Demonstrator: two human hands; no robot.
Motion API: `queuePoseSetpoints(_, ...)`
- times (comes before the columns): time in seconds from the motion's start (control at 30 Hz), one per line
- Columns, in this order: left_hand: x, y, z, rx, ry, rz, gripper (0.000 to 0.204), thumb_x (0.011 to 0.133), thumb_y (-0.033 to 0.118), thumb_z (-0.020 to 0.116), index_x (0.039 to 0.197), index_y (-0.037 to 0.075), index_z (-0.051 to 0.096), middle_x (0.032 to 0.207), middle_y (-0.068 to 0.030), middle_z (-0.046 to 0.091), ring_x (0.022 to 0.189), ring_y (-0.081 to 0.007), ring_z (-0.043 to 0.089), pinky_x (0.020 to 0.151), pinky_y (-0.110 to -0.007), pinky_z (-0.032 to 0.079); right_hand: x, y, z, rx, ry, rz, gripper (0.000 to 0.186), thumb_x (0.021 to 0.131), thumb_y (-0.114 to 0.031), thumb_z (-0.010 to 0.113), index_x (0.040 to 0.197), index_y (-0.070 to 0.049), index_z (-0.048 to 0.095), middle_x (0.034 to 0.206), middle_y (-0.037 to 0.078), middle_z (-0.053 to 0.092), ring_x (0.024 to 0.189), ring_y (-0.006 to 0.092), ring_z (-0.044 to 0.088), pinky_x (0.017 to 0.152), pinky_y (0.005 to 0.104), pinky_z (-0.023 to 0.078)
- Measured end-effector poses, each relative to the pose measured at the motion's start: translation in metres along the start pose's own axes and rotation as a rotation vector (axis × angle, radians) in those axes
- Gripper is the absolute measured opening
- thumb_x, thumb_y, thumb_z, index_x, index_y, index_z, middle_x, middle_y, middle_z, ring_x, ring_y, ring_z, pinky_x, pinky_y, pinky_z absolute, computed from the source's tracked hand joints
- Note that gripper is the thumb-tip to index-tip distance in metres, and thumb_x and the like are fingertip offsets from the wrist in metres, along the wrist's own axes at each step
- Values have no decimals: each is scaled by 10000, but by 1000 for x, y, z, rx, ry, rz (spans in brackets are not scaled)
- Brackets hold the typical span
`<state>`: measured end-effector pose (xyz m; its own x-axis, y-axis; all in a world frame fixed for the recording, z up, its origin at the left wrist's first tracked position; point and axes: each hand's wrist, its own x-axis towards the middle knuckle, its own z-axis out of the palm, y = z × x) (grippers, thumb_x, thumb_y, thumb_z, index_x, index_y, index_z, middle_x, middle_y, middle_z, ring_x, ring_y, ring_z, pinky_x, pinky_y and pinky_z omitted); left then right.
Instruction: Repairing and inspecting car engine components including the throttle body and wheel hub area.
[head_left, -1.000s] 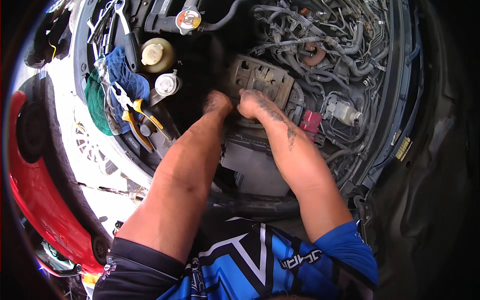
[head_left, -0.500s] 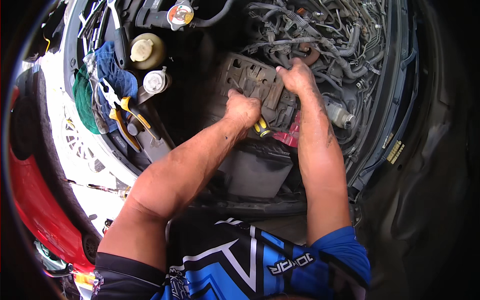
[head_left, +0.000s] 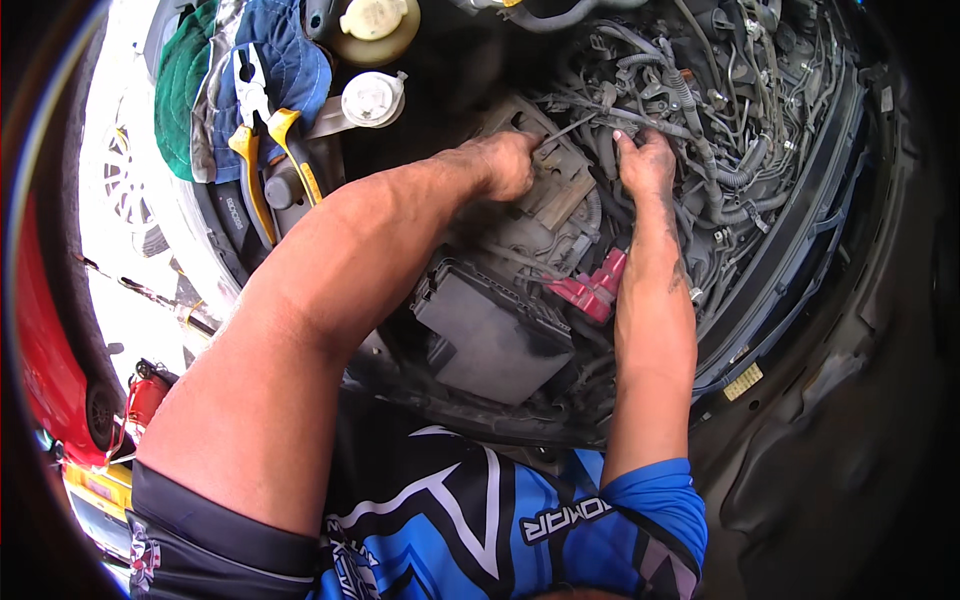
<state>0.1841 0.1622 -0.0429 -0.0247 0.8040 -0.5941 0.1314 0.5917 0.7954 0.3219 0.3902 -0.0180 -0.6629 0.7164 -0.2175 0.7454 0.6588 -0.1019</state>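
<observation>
Inside a car's engine bay, my left hand (head_left: 512, 166) is closed around a screwdriver, its handle hidden in my fist. The metal shaft (head_left: 568, 131) points right, its tip among the hoses and wiring. Below that hand lies a dusty metal battery tray (head_left: 560, 190). My right hand (head_left: 648, 165) is at the wiring harness (head_left: 690, 125), thumb up and fingers curled; whatever they grip is hidden. A red plastic terminal cover (head_left: 597, 285) lies beside my right forearm.
Combination pliers (head_left: 262, 125) with yellow-black handles rest on a blue cloth cap (head_left: 300, 70) at the left. Nearby are a white-capped reservoir (head_left: 373, 99) and a yellowed one (head_left: 376, 20). A black box cover (head_left: 490, 335) sits in front of me.
My view has shifted. The screwdriver has turned in my left hand's hold: its handle stuck out toward me before, and now its shaft reaches right toward the wiring. My right hand stays near the hoses.
</observation>
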Motion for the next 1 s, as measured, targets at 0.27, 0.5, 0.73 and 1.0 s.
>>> queuePoseSetpoints(0.27, 4, -5, -3, -101, -45, -47, 541, 887, 210, 458, 1418, 111, 431, 1308, -197, 564, 1228, -335, 529, 1044, -393, 411, 1, 1, -2, 15, -28, 23, 416, 774, -306, 762, 1073, -29, 677, 1115, 211, 653, 1055, 389, 604, 923, 422, 465)
queuePoseSetpoints(0.5, 7, -8, 0, -157, -59, -29, 531, 894, 226, 461, 1415, 126, 449, 1339, -173, 550, 1255, -311, 512, 1061, -379, 397, 0, -2, -4, 26, 40, -66, 352, 781, -285, 756, 1032, -47, 691, 1030, 201, 678, 987, 389, 628, 872, 423, 482)
queuePoseSetpoints(0.73, 9, -6, 0, -247, -95, -82, 488, 894, 241, 478, 1373, 158, 514, 1330, -144, 568, 1253, -298, 516, 1070, -380, 388, -2, -5, -6, 31, 15, 0, 341, 788, -278, 746, 1045, -63, 692, 1039, 189, 680, 994, 386, 627, 868, 422, 481)
queuePoseSetpoints(1.0, 25, -18, 12, -280, -71, -32, 512, 880, 231, 491, 1385, 147, 503, 1332, -156, 565, 1254, -300, 516, 1078, -367, 380, 0, -1, -4, 29, 18, -26, 364, 789, -286, 746, 1067, -59, 683, 1055, 196, 673, 1002, 393, 621, 875, 424, 478)
